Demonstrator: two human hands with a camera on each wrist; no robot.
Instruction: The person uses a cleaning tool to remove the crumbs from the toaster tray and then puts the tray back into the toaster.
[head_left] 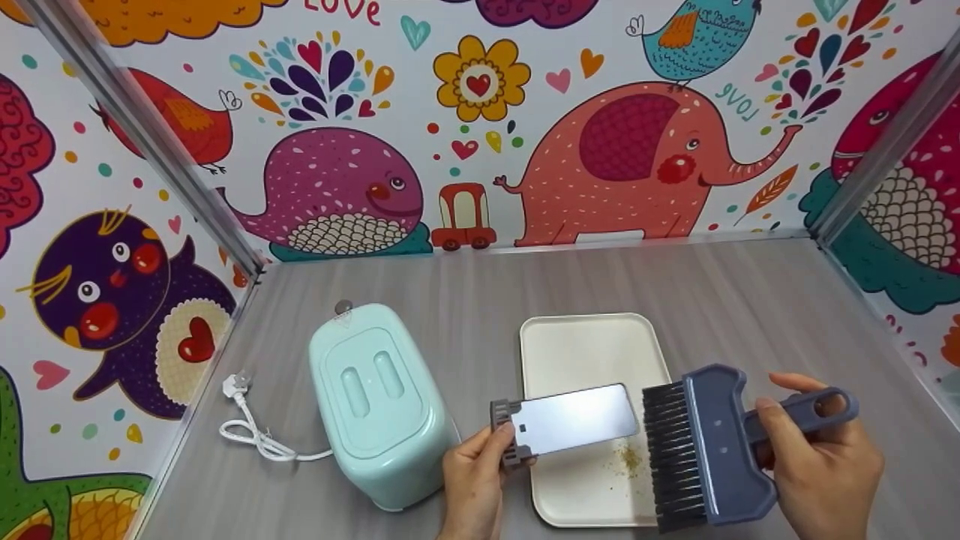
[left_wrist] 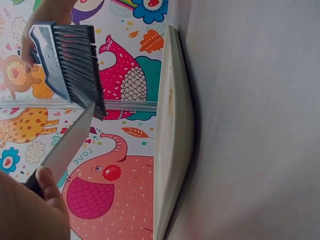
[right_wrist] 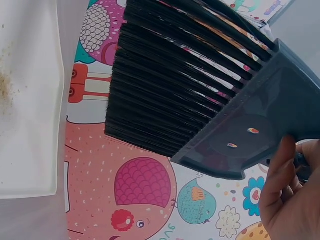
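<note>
My left hand [head_left: 476, 469] pinches the grey slotted end of a flat metal crumb tray [head_left: 577, 421], held above a cream tray [head_left: 589, 345]. In my right hand [head_left: 825, 465] is the handle of a wide blue-grey brush [head_left: 731, 450] with black bristles [right_wrist: 155, 85]. The bristles stand close to the crumb tray's far end; whether they touch it I cannot tell. Brown crumbs [head_left: 630, 459] lie on the cream tray beneath. Seen from the left wrist, the metal plate [left_wrist: 70, 142] slants up toward the brush's lower bristles [left_wrist: 85, 75].
A mint-green toaster [head_left: 379, 405] with two long recesses on top stands left of the cream tray. Its white cord [head_left: 262, 446] and plug [head_left: 235, 385] lie on the grey tabletop [head_left: 465, 300]. Patterned panels [head_left: 465, 112] wall the table at the back and sides.
</note>
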